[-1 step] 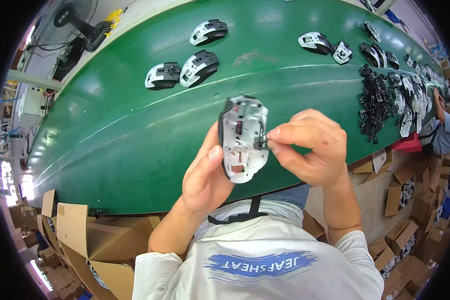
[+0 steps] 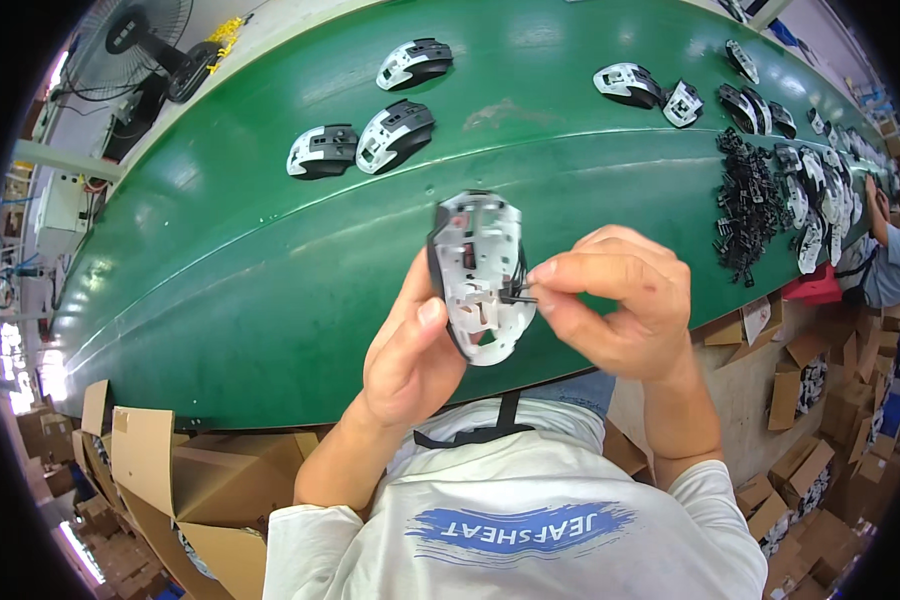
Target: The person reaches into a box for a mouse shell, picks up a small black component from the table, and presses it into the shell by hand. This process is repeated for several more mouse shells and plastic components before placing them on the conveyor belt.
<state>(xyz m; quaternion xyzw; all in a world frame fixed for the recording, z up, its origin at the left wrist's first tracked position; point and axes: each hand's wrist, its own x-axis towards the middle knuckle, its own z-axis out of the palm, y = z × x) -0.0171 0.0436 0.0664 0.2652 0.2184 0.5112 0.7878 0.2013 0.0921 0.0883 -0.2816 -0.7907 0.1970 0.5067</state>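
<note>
My left hand [image 2: 407,345] is closed round the black side of a computer mouse shell [image 2: 482,325], holding it upright above the table with its white hollow inside facing me. Between thumb and forefinger of my right hand [image 2: 620,298] is a small black plastic part [image 2: 516,294]. The part reaches into the right side of the shell, about halfway along its length. Whether it is seated there I cannot tell. Fingertips cover its outer end.
On the green table [image 2: 270,290], several mouse shells [image 2: 397,136] lie at the far left and more at the far right. A heap of small black parts [image 2: 745,205] is at the right, near another person [image 2: 885,260]. Cardboard boxes [image 2: 220,470] stand below the near edge.
The mouse shell has shifted slightly left and turned a little in my left hand. My right hand has moved slightly left with it, still pinching the black part.
</note>
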